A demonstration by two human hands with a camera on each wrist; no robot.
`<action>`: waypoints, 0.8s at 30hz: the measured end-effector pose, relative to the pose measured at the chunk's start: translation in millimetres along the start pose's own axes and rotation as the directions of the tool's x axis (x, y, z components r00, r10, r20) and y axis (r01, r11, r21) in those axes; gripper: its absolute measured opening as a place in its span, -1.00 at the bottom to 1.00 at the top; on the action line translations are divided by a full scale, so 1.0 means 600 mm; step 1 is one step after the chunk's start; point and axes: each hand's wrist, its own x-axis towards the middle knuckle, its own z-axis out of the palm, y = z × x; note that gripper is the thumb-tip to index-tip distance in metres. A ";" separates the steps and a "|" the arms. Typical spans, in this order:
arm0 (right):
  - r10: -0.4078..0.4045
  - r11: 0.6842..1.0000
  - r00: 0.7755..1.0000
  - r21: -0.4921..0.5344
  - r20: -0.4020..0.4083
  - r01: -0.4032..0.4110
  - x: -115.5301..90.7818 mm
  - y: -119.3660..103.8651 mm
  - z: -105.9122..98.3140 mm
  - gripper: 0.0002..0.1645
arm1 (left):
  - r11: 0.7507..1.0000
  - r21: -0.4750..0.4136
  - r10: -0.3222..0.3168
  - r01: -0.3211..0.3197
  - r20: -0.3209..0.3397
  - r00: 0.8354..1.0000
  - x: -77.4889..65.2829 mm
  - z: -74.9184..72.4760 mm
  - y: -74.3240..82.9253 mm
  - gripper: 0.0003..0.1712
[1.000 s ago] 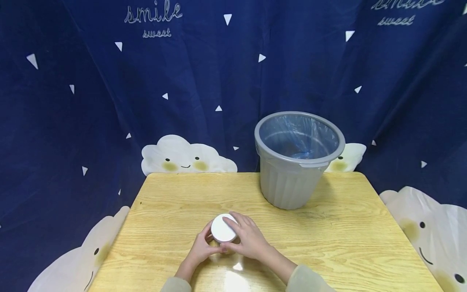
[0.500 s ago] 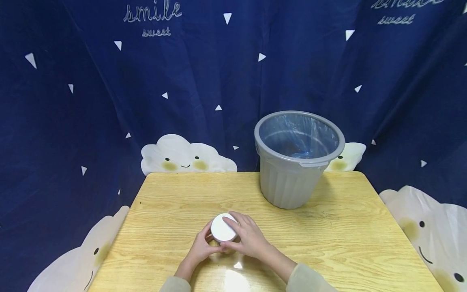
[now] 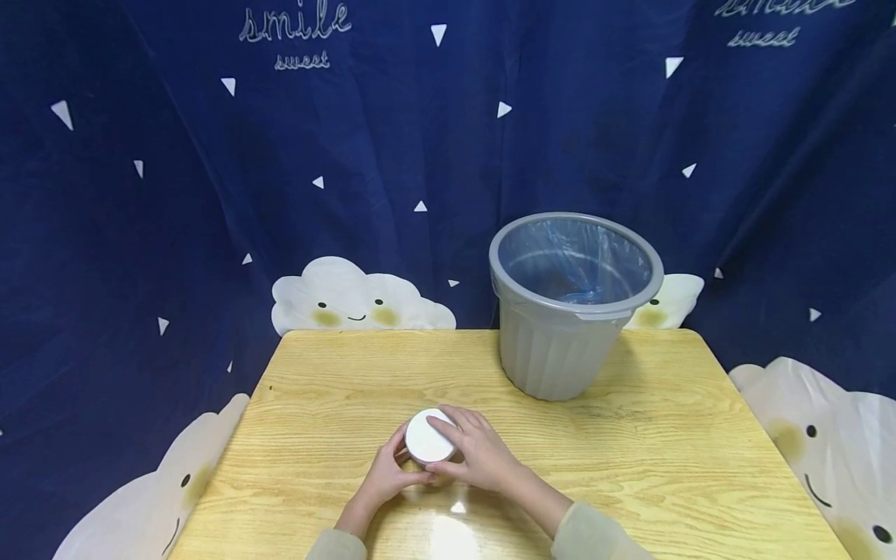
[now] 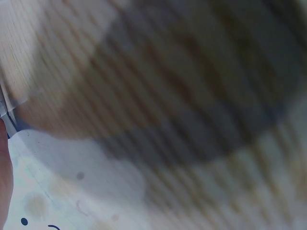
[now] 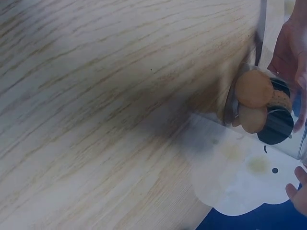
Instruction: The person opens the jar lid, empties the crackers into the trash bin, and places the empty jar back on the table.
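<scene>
A clear jar (image 5: 245, 67) stands on the wooden table, with a white round lid (image 3: 425, 439) on top. Through its wall show several round biscuits (image 5: 254, 88), some tan and some dark. My left hand (image 3: 385, 472) grips the jar from the left, thumb at the near side. From the right, my right hand (image 3: 481, 453) holds the lid, thumb at its near edge and fingers over its top and far side. In the left wrist view only part of a finger (image 4: 5, 177) shows at the left edge.
A grey bin (image 3: 553, 350) lined with a bluish bag stands at the table's (image 3: 364, 373) back right. Behind the table hangs a navy curtain (image 3: 392, 140) with white triangles and smiling clouds.
Almost nothing differs: both hands keep their hold on the jar and lid, and my right thumb shifts only slightly to the right along the near edge.
</scene>
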 end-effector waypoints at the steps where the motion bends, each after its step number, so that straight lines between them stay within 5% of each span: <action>1: -0.003 1.000 1.000 0.006 0.003 0.003 0.000 0.001 -0.001 -0.16 | 1.000 0.000 0.002 -0.002 -0.002 1.000 0.000 0.000 0.000 0.06; 24: -0.062 0.997 0.989 0.058 0.132 0.055 0.008 0.020 -0.014 -0.15 | 1.000 -0.026 -0.001 0.001 0.006 1.000 0.001 0.001 0.002 0.07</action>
